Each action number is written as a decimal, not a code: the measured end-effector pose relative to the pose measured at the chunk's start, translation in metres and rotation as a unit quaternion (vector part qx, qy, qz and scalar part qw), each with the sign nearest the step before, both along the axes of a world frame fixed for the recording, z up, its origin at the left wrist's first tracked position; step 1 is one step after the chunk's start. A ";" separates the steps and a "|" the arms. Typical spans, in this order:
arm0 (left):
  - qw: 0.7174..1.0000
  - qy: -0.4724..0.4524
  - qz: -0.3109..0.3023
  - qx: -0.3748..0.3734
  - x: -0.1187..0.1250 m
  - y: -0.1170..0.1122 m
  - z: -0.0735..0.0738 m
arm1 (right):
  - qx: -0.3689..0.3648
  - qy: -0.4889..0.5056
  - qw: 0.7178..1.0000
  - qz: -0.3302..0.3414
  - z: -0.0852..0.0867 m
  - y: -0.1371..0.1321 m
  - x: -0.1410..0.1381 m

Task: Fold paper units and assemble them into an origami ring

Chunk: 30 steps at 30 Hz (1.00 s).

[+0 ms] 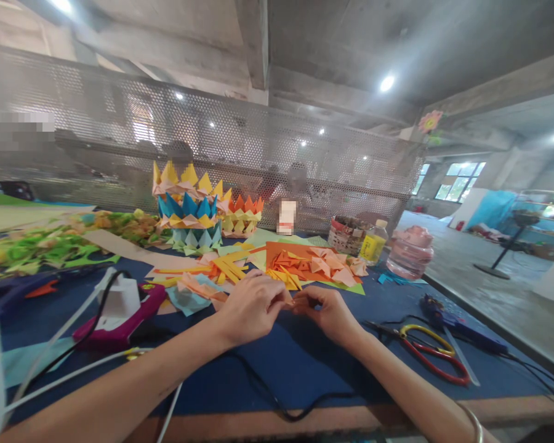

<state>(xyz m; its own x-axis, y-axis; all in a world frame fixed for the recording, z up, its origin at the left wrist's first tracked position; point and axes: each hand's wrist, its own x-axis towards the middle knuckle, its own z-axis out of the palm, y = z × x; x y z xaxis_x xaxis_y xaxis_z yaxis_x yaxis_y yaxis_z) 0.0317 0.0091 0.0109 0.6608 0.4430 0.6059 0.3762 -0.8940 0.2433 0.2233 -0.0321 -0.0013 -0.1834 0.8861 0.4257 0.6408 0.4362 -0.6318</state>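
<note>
My left hand (253,304) and my right hand (325,311) meet over the blue table, fingers closed in a pinch. Between the fingertips is a small piece of paper, mostly hidden, its fold hard to make out. Just beyond my hands lie yellow paper pieces (284,278) and orange and peach folded paper pieces (323,263) on an orange sheet. Yellow paper strips (228,267) and a light blue paper piece (196,295) are left of them. Further back stands a tiered folded-paper basket (189,212), with an orange and yellow one (244,216) beside it.
Scissors (436,354) and a blue glue gun (461,329) lie on the right. A yellow-labelled bottle (373,243) and a pink jar (410,252) stand behind. A purple power strip (120,320) with cables and green paper pieces (41,246) are at left. A perforated metal screen (240,147) closes the back.
</note>
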 end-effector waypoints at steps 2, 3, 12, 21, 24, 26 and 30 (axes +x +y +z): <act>1.000 0.001 0.001 0.002 0.000 0.000 0.000 | -0.007 -0.004 1.000 0.001 0.000 0.000 -0.001; 1.000 0.003 0.003 0.002 0.000 0.000 0.000 | -0.009 -0.007 1.000 0.000 0.000 -0.001 -0.001; 0.998 0.018 0.044 0.030 0.000 -0.004 0.000 | 0.025 -0.052 0.998 0.000 0.002 -0.007 -0.005; 0.997 0.066 0.018 0.022 0.002 0.000 -0.004 | 0.067 -0.098 0.993 0.012 0.000 -0.006 -0.012; 0.998 0.050 0.019 0.021 0.001 0.000 -0.004 | 0.047 -0.102 0.994 0.012 -0.001 -0.005 -0.011; 0.999 0.043 0.023 0.018 0.001 0.000 -0.003 | 0.042 -0.111 0.993 0.009 -0.002 -0.004 -0.011; 0.999 0.041 0.020 0.015 0.001 0.000 -0.002 | 0.032 -0.114 0.993 0.000 -0.002 -0.004 -0.010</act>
<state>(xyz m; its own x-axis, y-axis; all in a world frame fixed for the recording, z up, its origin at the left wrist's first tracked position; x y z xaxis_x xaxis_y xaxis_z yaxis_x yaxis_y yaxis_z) 0.0326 0.0088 0.0086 0.6913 0.4522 0.5635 0.4288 -0.8845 0.1837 0.2131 -0.0366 -0.0036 -0.2809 0.8591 0.4279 0.7645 0.4698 -0.4414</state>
